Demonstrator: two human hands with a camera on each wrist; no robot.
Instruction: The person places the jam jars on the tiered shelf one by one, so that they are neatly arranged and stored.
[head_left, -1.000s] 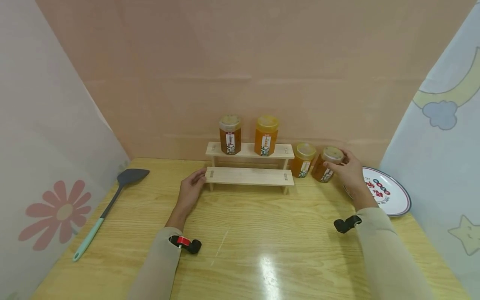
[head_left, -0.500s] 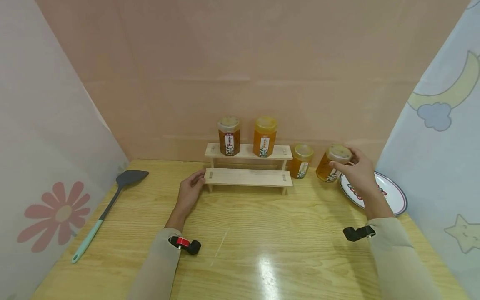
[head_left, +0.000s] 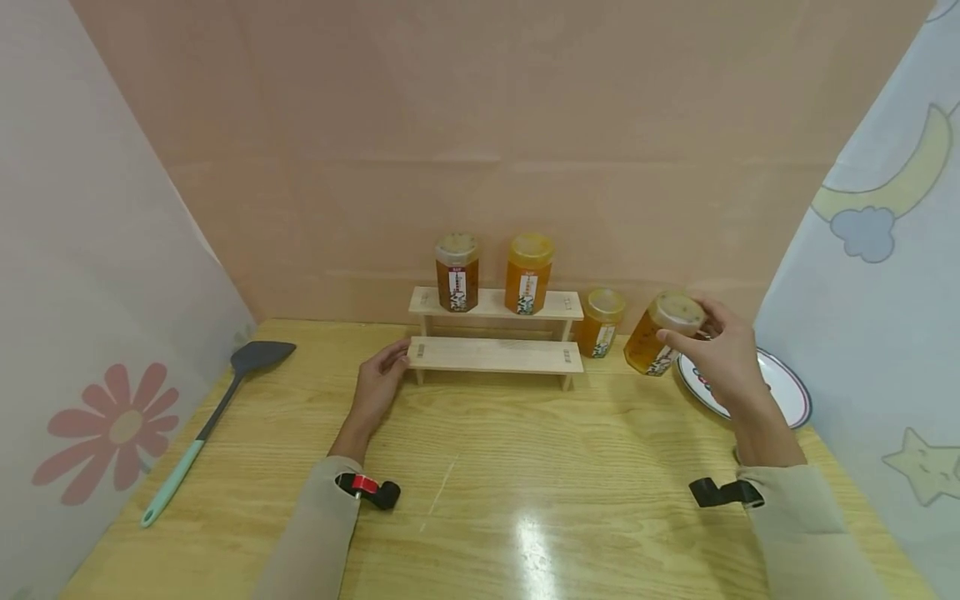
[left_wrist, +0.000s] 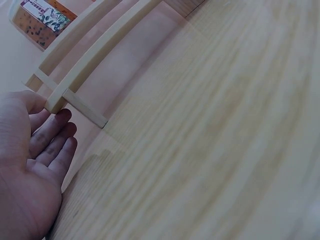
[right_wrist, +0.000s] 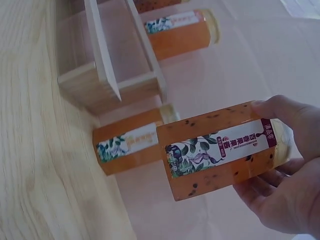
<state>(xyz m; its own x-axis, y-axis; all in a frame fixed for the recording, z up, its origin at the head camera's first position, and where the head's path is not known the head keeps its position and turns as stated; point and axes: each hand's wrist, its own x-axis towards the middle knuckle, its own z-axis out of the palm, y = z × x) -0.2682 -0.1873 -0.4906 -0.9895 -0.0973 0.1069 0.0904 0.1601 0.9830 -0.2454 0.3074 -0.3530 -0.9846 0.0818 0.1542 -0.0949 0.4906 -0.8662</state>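
Observation:
My right hand (head_left: 726, 358) grips a hexagonal jar of orange jam with dark seeds (right_wrist: 217, 162) near its lid, thumb on one side and fingers on the other. In the head view the jar leans, its lid toward the hand. My left hand (head_left: 377, 387) holds the left end of the lower board of a two-step wooden rack (head_left: 495, 354). In the left wrist view its thumb lies at the board's end, with the other fingers (left_wrist: 50, 135) loosely bent below. A yellow-lidded jar (head_left: 600, 325) stands on the table by the rack's right end.
On the rack's upper step stand a seeded jar (head_left: 457, 275) and a plain orange jar (head_left: 528, 275). An oval plate (head_left: 787, 392) lies partly behind my right wrist. A spatula (head_left: 225, 408) with a mint handle lies at the left. A covered wall (head_left: 480, 125) rises behind.
The right hand has drawn the seeded jar to the right, away from the yellow-lidded jar, and tilted it further. The left hand stays at the rack's end.

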